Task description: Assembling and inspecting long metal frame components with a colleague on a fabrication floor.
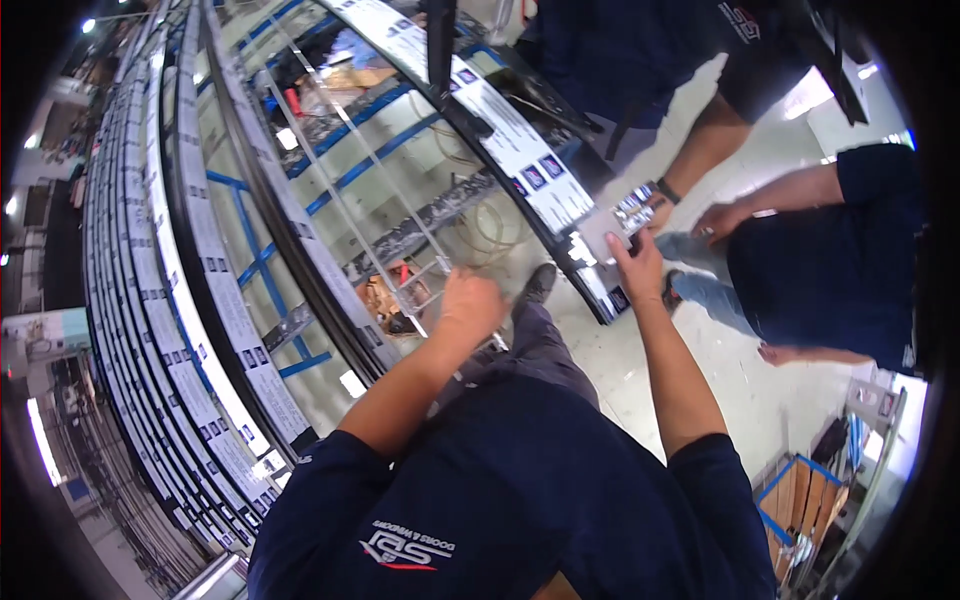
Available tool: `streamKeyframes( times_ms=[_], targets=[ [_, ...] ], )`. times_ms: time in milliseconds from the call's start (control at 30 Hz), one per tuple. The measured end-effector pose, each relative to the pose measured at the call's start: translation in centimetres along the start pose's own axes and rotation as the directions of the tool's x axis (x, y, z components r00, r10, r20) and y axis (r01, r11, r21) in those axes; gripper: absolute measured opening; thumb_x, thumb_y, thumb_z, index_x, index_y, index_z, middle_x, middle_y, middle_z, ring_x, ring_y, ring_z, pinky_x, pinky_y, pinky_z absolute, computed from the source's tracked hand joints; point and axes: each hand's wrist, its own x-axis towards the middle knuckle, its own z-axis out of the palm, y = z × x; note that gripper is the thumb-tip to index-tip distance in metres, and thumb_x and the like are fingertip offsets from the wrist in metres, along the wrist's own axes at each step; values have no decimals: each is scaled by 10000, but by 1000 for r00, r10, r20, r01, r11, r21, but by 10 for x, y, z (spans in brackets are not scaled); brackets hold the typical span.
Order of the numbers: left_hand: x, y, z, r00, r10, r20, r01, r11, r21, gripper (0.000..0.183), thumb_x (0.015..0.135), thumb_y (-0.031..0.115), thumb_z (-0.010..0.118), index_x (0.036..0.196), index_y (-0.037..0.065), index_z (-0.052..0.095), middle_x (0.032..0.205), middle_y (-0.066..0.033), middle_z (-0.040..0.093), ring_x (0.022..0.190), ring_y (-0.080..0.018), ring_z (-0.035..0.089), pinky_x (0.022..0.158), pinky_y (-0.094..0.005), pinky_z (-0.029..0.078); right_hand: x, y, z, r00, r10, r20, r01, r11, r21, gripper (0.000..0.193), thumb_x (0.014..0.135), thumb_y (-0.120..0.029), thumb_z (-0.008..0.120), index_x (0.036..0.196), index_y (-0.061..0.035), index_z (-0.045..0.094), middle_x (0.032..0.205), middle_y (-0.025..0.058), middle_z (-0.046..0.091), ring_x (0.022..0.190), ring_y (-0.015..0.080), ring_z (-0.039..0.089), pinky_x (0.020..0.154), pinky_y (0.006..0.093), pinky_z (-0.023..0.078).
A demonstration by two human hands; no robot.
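Note:
My left hand (472,303) is closed in a fist beside a ladder-like frame of thin metal bars (372,160). What it holds, if anything, is hidden. At the near end of a long bar in white printed film (525,140), my right hand (643,266) pinches a flat grey piece (597,228) between thumb and fingers. A shiny metal part (634,207) sits right beside that piece, under a co-worker's hand (662,200) with a dark band on the wrist.
Many long film-wrapped bars (140,300) lie side by side on the left. Blue rack rails (262,255) cross below the bars. Another person (810,250) stands at the right. A wooden crate with blue edges (800,500) is at the lower right.

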Motion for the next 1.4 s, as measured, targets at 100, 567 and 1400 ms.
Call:
streamKeyframes(
  times_ms=[100, 567, 1400],
  targets=[
    [-3, 1, -2, 997, -72, -12, 72, 997, -4, 571, 1060, 571, 693, 1135, 32, 869, 1143, -183, 854, 1219, -366, 764, 1248, -563, 427, 4, -5, 6, 999, 31, 42, -27, 994, -106, 756, 908, -638, 902, 1253, 14, 735, 1053, 222, 804, 934, 370, 768, 913, 474, 590],
    [12, 14, 21, 947, -317, -44, 128, 503, -855, 1279, 939, 366, 861, 1757, -187, 48, 1650, -417, 524, 1532, -494, 584, 1296, -441, 459, 2, -17, -4, 997, 65, 40, -58, 985, -161, 805, 879, -724, 879, 1048, 40, 689, 931, 228, 748, 858, 391, 724, 846, 480, 574],
    [83, -52, -48, 931, 177, -319, -335, 69, -940, 277, 975, 30, 905, 1233, 47, 806, 1140, 27, 834, 1038, -71, 733, 949, -293, 601, 0, -16, -2, 997, 76, 28, -71, 985, -155, 853, 866, -755, 870, 1153, 32, 713, 989, 218, 782, 908, 361, 760, 884, 465, 587]
  ],
)
